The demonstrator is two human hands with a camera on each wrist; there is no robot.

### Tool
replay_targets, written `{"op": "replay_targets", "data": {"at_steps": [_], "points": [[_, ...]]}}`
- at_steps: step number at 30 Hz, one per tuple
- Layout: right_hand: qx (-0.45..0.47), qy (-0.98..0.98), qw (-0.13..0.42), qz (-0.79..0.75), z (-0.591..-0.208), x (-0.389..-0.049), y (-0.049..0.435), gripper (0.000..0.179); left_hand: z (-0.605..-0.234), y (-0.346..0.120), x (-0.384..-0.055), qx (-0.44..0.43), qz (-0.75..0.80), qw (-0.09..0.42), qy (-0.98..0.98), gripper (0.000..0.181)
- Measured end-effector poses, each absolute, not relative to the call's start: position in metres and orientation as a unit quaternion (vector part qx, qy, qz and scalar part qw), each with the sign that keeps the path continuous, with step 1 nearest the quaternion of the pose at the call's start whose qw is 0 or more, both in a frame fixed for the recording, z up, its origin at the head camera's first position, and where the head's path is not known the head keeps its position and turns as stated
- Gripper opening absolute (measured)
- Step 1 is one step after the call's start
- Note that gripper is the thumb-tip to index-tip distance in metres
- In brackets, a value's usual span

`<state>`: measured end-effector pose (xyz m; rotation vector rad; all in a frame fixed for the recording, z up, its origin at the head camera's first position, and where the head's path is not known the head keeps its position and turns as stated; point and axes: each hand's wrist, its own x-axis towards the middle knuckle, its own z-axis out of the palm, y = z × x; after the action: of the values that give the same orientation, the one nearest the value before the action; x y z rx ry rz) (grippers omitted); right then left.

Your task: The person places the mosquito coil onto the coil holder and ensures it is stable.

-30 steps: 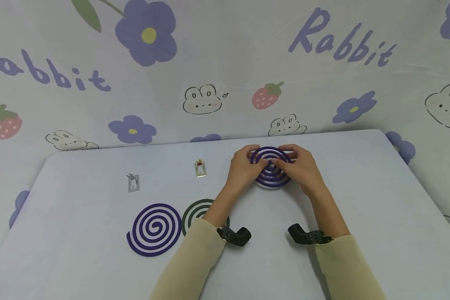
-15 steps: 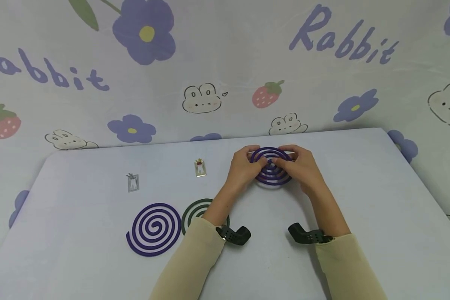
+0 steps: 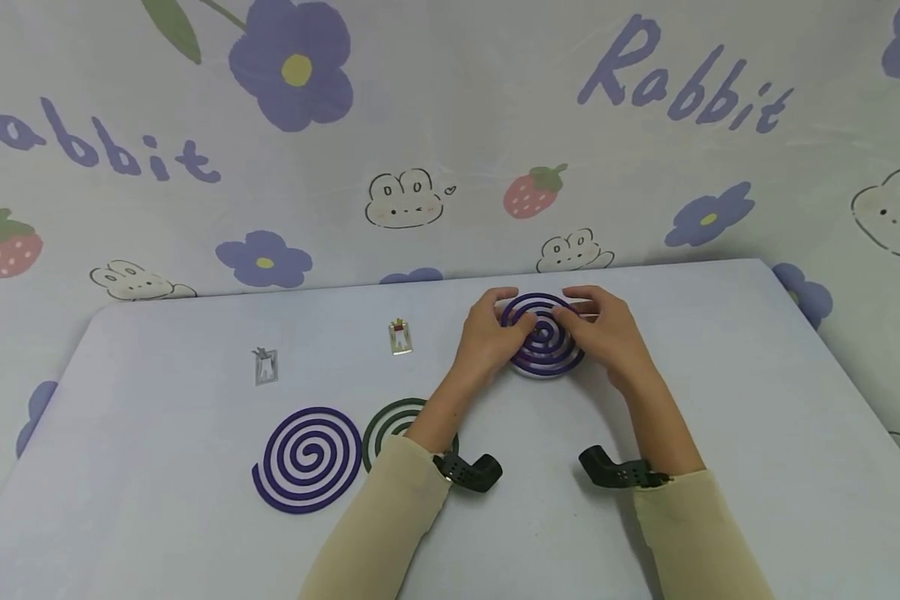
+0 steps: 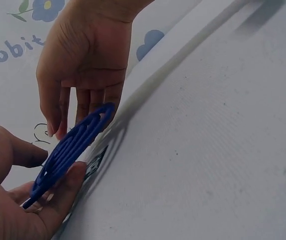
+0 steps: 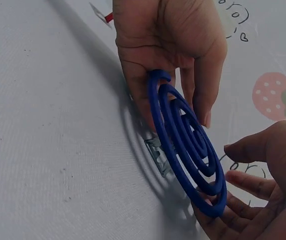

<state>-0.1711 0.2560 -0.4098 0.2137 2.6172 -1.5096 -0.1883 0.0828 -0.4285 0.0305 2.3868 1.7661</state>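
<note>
A dark purple mosquito coil (image 3: 543, 371), bluer in the wrist views, is held tilted between both hands at the table's back. My left hand (image 3: 489, 337) grips its left side, thumb on the front face and fingers behind. The right hand (image 3: 606, 333) holds the opposite side. Its fingers curl behind the rim, and in the right wrist view the thumb stands slightly off the face. A small metal coil stand (image 5: 158, 155) lies on the table behind the coil, hidden in the head view.
Left of the hands lie another purple coil (image 3: 275, 462) and a green coil (image 3: 375, 433), partly covered by the left forearm. A silver stand (image 3: 266, 366) and a gold stand with a red part (image 3: 401, 337) lie behind them. A printed cloth (image 3: 457, 108) hangs behind the table.
My right thumb has drawn back from the coil's centre towards its right side, and the spiral's middle now shows. The left hand has hardly moved.
</note>
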Motion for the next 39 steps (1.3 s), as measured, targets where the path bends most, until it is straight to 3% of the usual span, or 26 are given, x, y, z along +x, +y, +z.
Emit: {"op": "replay_targets", "data": {"at_steps": [13,23,39], "points": [[0.054,0.864,0.057,-0.498,-0.414,-0.172,0.256,0.055,-0.431,0.081,-0.187,0.017,0.586,0.105,0.803,0.052],[0.069,0.857,0.062,-0.507,-0.414,-0.172,0.249,0.054,-0.431,0.084,-0.187,0.004,0.588,0.078,0.805,0.054],[0.077,0.848,0.074,-0.519,-0.415,-0.171,0.250,0.057,-0.432,0.087,-0.187,-0.004,0.596,0.084,0.799,0.048]]}}
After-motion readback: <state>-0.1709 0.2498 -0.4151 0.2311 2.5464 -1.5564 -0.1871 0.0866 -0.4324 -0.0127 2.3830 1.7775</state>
